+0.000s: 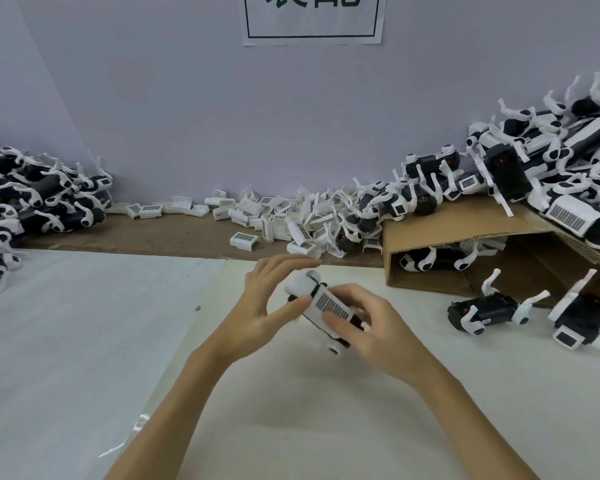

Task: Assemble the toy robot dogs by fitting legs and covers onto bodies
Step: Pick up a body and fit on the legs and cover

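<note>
A black and white toy dog (321, 306) is held between both hands above the table's middle, its white cover with a grille patch facing up. My left hand (269, 303) grips its far end, thumb pressing on the cover's edge. My right hand (364, 327) grips the near end, thumb on the cover and fingers curled round the body. A white leg joint pokes out below my right hand. Loose white covers (284, 216) lie in a heap along the wall.
A pile of dogs (32, 202) lies at the left. Another pile (551, 168) spills over an open cardboard box (465, 237) at the right. Two bodies with legs (489, 310) lie on the white table sheet (84, 323) near the box.
</note>
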`<state>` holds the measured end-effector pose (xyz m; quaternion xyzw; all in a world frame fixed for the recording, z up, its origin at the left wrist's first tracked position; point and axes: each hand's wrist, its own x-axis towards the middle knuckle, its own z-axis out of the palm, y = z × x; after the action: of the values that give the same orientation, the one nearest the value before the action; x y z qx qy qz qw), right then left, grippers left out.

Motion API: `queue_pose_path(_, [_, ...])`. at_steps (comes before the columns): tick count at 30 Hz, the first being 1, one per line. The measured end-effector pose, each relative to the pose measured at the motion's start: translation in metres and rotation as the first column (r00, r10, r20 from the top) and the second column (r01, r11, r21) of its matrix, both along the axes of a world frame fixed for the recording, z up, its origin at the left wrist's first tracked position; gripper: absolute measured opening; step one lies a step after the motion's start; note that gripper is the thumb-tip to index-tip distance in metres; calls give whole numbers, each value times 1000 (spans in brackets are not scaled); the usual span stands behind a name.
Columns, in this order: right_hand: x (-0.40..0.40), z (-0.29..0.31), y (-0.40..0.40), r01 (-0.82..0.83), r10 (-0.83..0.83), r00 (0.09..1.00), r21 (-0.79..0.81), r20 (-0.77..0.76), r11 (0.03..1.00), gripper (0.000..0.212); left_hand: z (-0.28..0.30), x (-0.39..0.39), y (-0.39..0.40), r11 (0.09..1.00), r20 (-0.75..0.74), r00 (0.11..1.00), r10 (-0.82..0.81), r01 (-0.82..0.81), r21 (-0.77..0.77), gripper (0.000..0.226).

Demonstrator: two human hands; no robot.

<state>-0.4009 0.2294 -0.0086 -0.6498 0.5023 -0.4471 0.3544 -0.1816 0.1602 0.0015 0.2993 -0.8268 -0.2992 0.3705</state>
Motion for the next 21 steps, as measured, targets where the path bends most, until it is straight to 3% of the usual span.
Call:
queue_pose_path(3, [12, -7, -2, 224, -278, 938, -253, -207, 941, 42, -1, -5, 0, 998, -21, 998, 66, -66, 20, 54])
queue_pose_path(5, [16, -11, -3, 217, -338, 903, -399, -263, 891, 47, -4, -8, -4, 996, -54, 995, 89, -89, -4, 47])
queue_pose_path(8, [14, -13, -5, 206, -359, 889, -451, -286, 869, 46, -5, -6, -10, 996, -110, 990, 84, -81, 27, 41])
queue_pose_path(10, [12, -12, -4, 199, -340, 897, -430, -282, 881, 44, -7, -7, -10, 994, -124, 990, 61, -50, 93, 42])
queue_pose_path(16, [4, -12, -6, 177, -299, 803, -272, -516, 946, 33, -17, -9, -16, 993, -221, 971, 92, -71, 99, 29])
queue_pose_path(19, [9, -4, 1, 161, -228, 873, -187, -432, 969, 23, -19, -10, -15, 991, -227, 967, 119, -101, 89, 23])
queue_pose_path(21, [7, 10, 6, 126, -140, 957, -70, -254, 989, 20, -17, -10, -14, 987, -227, 961, 157, -141, 82, 28])
